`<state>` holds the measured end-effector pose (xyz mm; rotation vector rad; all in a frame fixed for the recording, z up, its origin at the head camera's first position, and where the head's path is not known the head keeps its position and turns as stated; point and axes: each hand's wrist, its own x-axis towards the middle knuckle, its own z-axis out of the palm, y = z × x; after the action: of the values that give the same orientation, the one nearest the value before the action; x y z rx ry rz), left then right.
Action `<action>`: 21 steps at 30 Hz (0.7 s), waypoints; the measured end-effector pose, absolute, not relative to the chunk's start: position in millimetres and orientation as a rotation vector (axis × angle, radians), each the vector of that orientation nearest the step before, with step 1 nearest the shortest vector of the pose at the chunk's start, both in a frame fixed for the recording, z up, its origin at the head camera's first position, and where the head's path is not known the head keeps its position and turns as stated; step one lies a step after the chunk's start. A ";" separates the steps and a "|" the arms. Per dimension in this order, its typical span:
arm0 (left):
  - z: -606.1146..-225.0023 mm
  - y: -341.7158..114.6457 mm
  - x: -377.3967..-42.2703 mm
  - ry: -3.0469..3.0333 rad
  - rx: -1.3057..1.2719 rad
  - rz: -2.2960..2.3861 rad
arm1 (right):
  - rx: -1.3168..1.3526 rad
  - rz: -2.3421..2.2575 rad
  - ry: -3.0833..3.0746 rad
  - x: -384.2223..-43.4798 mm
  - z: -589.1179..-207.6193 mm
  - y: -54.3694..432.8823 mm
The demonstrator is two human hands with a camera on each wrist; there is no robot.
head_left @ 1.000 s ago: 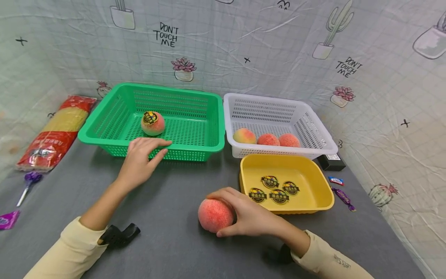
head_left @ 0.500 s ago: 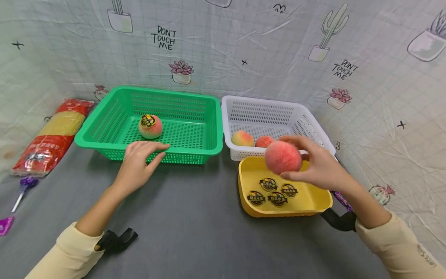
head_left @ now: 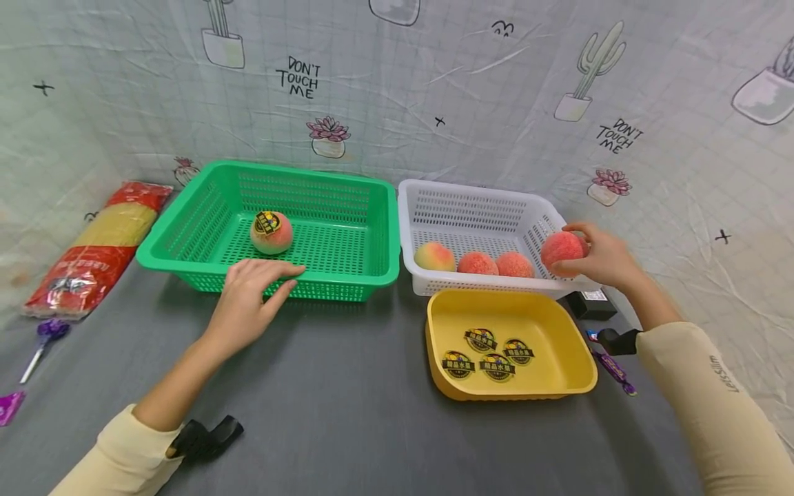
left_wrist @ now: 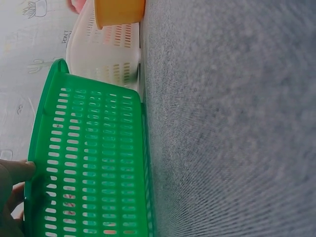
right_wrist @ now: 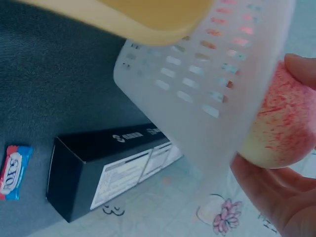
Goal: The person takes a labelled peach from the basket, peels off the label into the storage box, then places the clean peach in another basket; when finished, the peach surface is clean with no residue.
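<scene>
My right hand [head_left: 604, 258] holds a reddish peach [head_left: 563, 253] at the right end of the white basket [head_left: 409, 227], fingers and thumb around it. In the right wrist view the peach [right_wrist: 284, 123] is beside the basket's rim, yellowish underneath. Within the white basket, a yellow-pink peach [head_left: 435, 257] and two red peaches [head_left: 515, 265] line the front side. My left hand [head_left: 245, 296] rests at the front rim of the green basket [head_left: 384, 269], fingers relaxed; its thumb [left_wrist: 19, 170] meets the rim in the left wrist view. A peach [head_left: 273, 238] with a round black-and-gold sticker sits inside that basket.
In front of the white basket, a yellow tray [head_left: 434, 375] carries several round stickers [head_left: 480, 339]. A black box [head_left: 592, 305] and wrapped candies [head_left: 614, 372] lie at right. At left are a red-and-yellow bag [head_left: 93, 251] and a purple lollipop [head_left: 46, 337].
My right hand has lifted the peach off the table and carried it right, over the yellow tray, to the white basket's right end. My left hand stays at the green basket's rim.
</scene>
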<state>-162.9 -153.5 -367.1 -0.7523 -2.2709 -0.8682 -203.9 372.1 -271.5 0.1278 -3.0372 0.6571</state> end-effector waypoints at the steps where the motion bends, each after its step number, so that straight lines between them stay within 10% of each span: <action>1: -367.5 -153.5 -163.0 -2.271 -0.753 -0.869 | 0.126 0.612 -3.052 -208.1 -274.3 373.1; 21: -366.9 -152.5 -162.6 -2.266 -0.755 -0.881 | 0.116 0.372 -3.205 -234.5 -295.4 367.7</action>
<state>-162.6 -152.5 -366.9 -0.7550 -2.2660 -0.8814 -234.5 367.7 -295.4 0.1160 -3.2050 0.3721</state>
